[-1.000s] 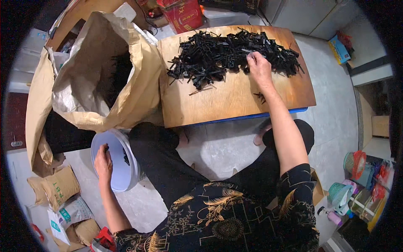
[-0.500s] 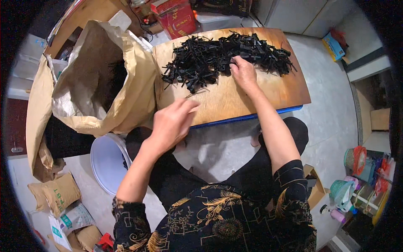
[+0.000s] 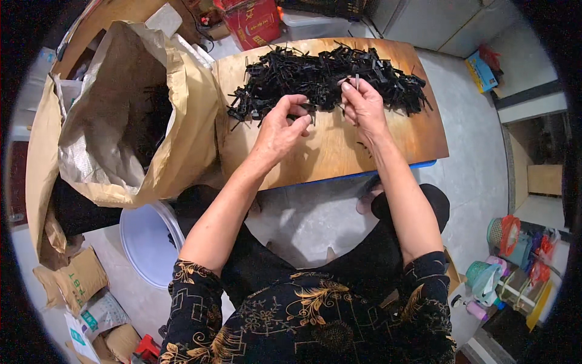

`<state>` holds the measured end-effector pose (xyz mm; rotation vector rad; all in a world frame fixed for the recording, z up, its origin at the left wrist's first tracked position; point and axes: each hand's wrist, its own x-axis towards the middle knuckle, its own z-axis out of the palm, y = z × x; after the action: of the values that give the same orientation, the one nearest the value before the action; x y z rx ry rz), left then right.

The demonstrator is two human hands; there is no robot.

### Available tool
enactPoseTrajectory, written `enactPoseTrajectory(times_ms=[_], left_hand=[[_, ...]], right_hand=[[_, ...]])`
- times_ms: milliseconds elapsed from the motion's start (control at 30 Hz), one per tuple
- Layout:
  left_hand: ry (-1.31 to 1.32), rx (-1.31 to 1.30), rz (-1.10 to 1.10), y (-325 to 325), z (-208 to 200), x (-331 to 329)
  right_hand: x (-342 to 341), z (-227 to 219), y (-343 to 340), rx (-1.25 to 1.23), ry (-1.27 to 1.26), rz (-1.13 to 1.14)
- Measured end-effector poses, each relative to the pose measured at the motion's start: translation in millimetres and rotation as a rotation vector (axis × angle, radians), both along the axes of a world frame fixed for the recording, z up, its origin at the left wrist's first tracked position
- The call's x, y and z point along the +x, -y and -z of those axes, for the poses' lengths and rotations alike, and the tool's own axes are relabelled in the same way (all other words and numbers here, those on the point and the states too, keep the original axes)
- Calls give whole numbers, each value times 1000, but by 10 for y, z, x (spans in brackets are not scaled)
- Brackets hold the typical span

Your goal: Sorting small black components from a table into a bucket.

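A long heap of thin black plastic pieces [image 3: 297, 76] lies across the far part of a wooden board [image 3: 291, 161]. My right hand [image 3: 366, 114] is raised at the heap's near edge. Its thumb and fingers pinch a slim dark plastic piece [image 3: 357, 81], which sticks up past the fingertips. To the left, my left hand [image 3: 280, 128] hovers over the board with bent fingers. A small black plastic piece [image 3: 311, 111] shows at its fingertips, partly hidden by them. The two hands are apart.
A large open paper sack [image 3: 182, 121] with black pieces inside stands left of the board. Below it is a white bucket [image 3: 145, 249]. Brown bags [image 3: 85, 282] lie at lower left. A red box [image 3: 247, 24] stands behind the board, and baskets [image 3: 485, 276] sit at far right.
My left hand has moved up and right from the board's near edge to the heap. My right hand has drawn back slightly from the heap and turned, with a slim piece now showing.
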<state>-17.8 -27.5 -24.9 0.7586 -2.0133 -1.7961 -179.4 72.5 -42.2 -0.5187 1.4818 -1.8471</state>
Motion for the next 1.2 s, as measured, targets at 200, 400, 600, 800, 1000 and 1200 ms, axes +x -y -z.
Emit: enactPoseTrajectory(times_ms=[200, 400, 600, 800, 1000, 1200], left_hand=[[61, -14, 8, 41, -27, -48], [76, 200, 138, 67, -64, -51], [51, 304, 149, 117, -108, -7], [77, 231, 158, 166, -51, -7], [19, 368, 398, 220, -62, 110], [28, 485, 458, 225, -51, 102]], right_hand=[[183, -90, -41, -18, 70, -159], [312, -92, -70, 38, -75, -281], [352, -154, -70, 57, -265, -363], [358, -117, -62, 104, -423, -299], [395, -176, -101, 47, -612, -466], [393, -281, -176, 18, -678, -521]])
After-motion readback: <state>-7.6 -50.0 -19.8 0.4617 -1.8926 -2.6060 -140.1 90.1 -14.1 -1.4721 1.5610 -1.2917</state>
